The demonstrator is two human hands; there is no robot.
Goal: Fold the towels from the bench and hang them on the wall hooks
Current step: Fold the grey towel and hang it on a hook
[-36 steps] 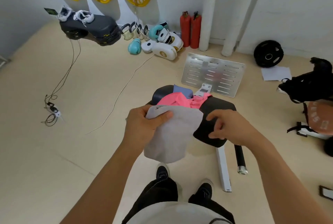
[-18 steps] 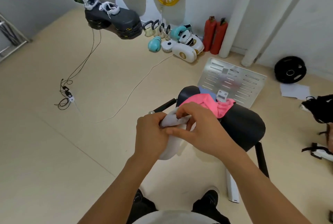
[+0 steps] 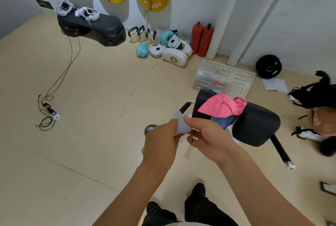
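since half a second ago the grey towel (image 3: 181,125) has been gathered into a smaller bundle, and the right hand (image 3: 207,139) has slid off the top of it to its right side. the left hand (image 3: 161,141) grips the bundle, fingers curled round it; the right hand pinches its edge. both hold it in the air just left of the bench (image 3: 254,124). a pink towel (image 3: 221,106) lies on the bench over a blue towel (image 3: 224,121).
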